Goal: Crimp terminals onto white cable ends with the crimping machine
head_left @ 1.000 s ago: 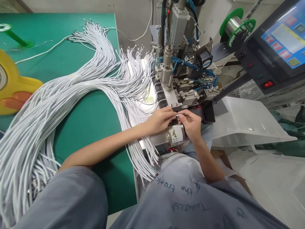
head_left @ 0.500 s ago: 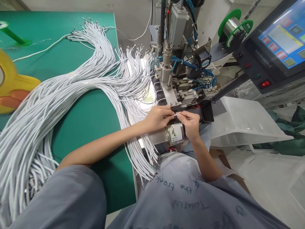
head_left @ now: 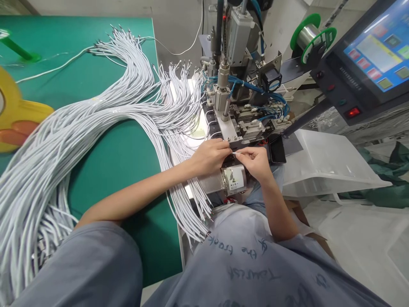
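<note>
Between my two hands runs the end of a thin white cable. My left hand pinches it from the left, fingers closed. My right hand grips its tip between thumb and fingertips. Both hands are just in front of the metal fixture of a bench machine with blue air tubes. Under my hands sits a small box-shaped part with a white label. A thick bundle of white cables spreads across the table to the left, its ends lying beside my left forearm.
The green table is on the left, with a yellow object at its edge. At the right stand a control screen, a wire spool with green flanges and a translucent plastic bin. A small black tray sits beside the machine.
My right hand has turned slightly, its fingers now lying more level along the cable tip. My left hand has shifted slightly up and left. Both still hold the cable.
</note>
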The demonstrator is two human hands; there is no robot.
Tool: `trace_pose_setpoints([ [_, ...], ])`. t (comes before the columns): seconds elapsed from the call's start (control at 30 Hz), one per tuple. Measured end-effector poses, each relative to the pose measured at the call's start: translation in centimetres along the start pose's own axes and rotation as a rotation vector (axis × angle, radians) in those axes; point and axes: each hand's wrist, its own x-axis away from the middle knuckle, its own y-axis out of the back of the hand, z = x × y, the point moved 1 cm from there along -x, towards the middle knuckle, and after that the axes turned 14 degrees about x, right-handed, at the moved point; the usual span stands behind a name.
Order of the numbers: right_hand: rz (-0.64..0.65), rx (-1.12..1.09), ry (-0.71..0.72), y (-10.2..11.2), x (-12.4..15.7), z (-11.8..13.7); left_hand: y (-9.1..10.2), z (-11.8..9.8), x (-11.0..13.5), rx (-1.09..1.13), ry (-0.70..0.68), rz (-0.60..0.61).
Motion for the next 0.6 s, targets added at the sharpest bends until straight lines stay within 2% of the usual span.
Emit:
trace_pose_setpoints([
  [0.07,0.004,0.002,0.007,0.1,-0.1,0.0,0.0,0.0,0.0,0.027,0.026,-0.021],
  [0.17,-0.036,-0.084,0.0,-0.3,0.0,-0.1,0.0,-0.1,0.0,0.183,0.124,-0.094],
  [0.27,-0.093,-0.218,-0.032,-1.5,0.4,-0.4,-0.2,-0.3,0.0,0.329,0.187,-0.126],
  [0.37,-0.156,-0.316,-0.085,-2.7,0.8,-0.5,-0.4,-0.5,0.1,0.37,0.212,-0.139],
  [0.47,-0.232,-0.244,-0.058,-2.9,1.1,-0.4,-0.4,-0.4,0.2,0.25,0.147,-0.114],
  [0.53,-0.279,-0.065,0.038,-2.3,1.1,-0.1,-0.1,-0.3,0.1,0.052,0.032,-0.077],
  [0.6,-0.262,0.122,0.143,-1.5,0.9,0.2,0.3,-0.1,-0.1,-0.161,-0.108,-0.043],
])
